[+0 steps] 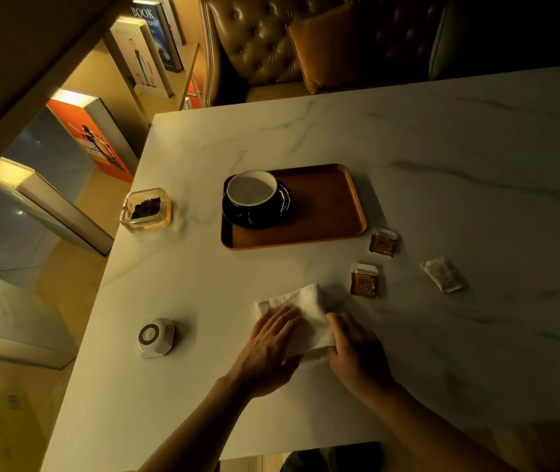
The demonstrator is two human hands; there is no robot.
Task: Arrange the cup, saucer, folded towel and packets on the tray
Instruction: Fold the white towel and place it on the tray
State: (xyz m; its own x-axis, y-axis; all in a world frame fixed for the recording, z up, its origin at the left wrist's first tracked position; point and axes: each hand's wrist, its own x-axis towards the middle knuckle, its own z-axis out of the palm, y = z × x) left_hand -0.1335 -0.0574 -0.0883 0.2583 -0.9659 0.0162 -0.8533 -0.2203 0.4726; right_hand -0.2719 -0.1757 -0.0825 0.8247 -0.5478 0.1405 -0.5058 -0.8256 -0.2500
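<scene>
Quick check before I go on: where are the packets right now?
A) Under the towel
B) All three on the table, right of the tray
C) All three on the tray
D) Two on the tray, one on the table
B: the three packets lie on the bare table, right of the tray, which holds only the cup and saucer.

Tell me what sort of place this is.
Probably a café or lounge: a marble-look table, a tufted leather bench behind it, and a cup on a saucer on a wooden serving tray.
</scene>
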